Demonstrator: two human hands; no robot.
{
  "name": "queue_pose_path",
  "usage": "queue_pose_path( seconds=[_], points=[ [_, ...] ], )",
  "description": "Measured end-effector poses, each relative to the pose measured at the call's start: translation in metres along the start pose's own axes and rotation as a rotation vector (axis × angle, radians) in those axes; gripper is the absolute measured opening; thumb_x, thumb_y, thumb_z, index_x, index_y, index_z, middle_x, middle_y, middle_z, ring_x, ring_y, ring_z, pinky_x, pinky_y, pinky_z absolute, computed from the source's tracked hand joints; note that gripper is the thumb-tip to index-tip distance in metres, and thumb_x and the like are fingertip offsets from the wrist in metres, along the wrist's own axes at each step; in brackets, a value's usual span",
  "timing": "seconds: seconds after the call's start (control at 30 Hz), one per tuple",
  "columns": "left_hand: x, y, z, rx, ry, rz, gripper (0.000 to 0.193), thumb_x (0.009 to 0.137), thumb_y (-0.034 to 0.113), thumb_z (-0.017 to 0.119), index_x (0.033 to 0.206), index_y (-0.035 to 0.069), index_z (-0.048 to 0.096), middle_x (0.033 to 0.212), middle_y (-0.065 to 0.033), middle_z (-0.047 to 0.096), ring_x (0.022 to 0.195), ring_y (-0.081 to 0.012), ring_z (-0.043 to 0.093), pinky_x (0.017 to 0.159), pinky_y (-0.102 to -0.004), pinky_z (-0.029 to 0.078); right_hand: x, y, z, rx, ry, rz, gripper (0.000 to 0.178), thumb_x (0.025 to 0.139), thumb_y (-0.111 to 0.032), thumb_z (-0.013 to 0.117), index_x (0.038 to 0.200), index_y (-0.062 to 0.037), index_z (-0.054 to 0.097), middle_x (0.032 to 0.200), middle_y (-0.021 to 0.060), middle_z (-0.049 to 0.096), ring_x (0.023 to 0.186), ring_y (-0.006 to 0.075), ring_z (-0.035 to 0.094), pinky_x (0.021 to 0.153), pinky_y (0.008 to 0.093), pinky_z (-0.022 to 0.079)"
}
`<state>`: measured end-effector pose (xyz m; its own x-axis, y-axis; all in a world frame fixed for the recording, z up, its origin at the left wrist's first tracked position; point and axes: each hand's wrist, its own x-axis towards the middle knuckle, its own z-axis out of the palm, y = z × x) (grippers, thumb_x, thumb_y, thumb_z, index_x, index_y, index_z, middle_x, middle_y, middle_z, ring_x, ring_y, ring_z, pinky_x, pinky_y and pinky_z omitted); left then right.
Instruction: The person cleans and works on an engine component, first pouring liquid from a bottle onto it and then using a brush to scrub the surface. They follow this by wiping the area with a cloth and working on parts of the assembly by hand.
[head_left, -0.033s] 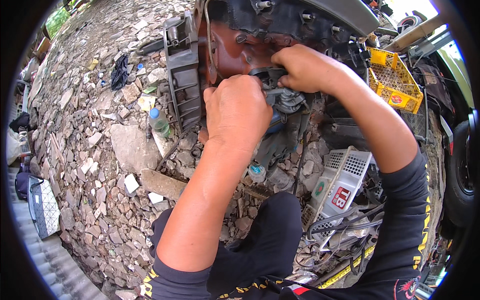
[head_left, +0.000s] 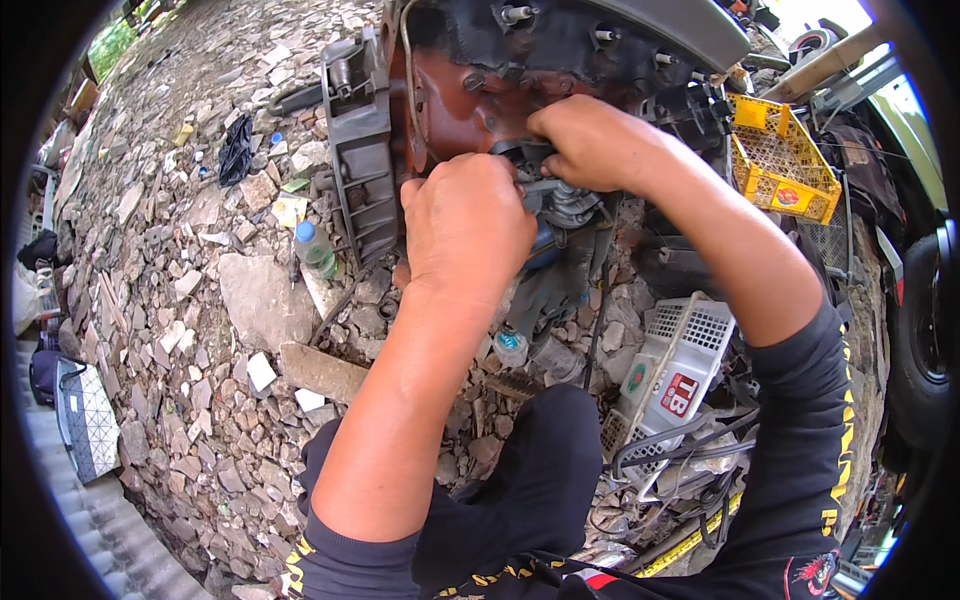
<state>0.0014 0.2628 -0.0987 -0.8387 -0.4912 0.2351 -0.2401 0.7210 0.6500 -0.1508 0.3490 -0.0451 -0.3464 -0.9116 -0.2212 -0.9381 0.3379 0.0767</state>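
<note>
A large engine with a rust-red block and a black upper side lies in front of me. At its near side is a grey cast-metal part with a dark round collar. My left hand is closed in a fist at the left end of this part; its fingertips and whatever they grip are hidden. From the right, my right hand reaches against the block, index finger and thumb curled about the collar's edge. Its other fingers are out of sight, and I cannot make out exactly what it grips.
A grey ribbed housing forms the engine's left end. Broken stone and tile cover the ground. Nearby are a plastic bottle, a small jar, a tilted white crate, a yellow crate and a black tyre.
The whole scene has shifted slightly left and up in view. Both hands stay at the same spot on the engine, with hardly any change in their fingers.
</note>
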Motion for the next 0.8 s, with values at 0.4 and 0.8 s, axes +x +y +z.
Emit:
queue_pose_path(
  seconds=[0.4, 0.8],
  points=[
    [0.000, -0.003, -0.006, -0.068, -0.055, -0.028, 0.018, 0.082, 0.018, 0.067, 0.093, 0.007, 0.076, 0.081, -0.0207, 0.069, 0.082, -0.0394, 0.067, 0.080, -0.0443, 0.053, -0.001, -0.006, -0.004, -0.022, -0.049, 0.027, 0.032, 0.078, -0.009, 0.072, 0.106, 0.0028, 0.064, 0.101, 0.0229, 0.067, 0.102, 0.0403, 0.062, 0.089, 0.0458, 0.049],
    [0.002, 0.002, -0.008, -0.076, -0.065, -0.032, 0.019, 0.082, 0.019, 0.067, 0.094, 0.008, 0.076, 0.083, -0.0219, 0.069, 0.085, -0.0402, 0.067, 0.083, -0.0443, 0.052, -0.011, 0.027, 0.005, 0.022, 0.209, 0.167, 0.027, 0.082, -0.012, 0.068, 0.105, 0.0010, 0.063, 0.096, 0.0262, 0.066, 0.096, 0.0442, 0.062, 0.081, 0.0483, 0.050]
  ],
)
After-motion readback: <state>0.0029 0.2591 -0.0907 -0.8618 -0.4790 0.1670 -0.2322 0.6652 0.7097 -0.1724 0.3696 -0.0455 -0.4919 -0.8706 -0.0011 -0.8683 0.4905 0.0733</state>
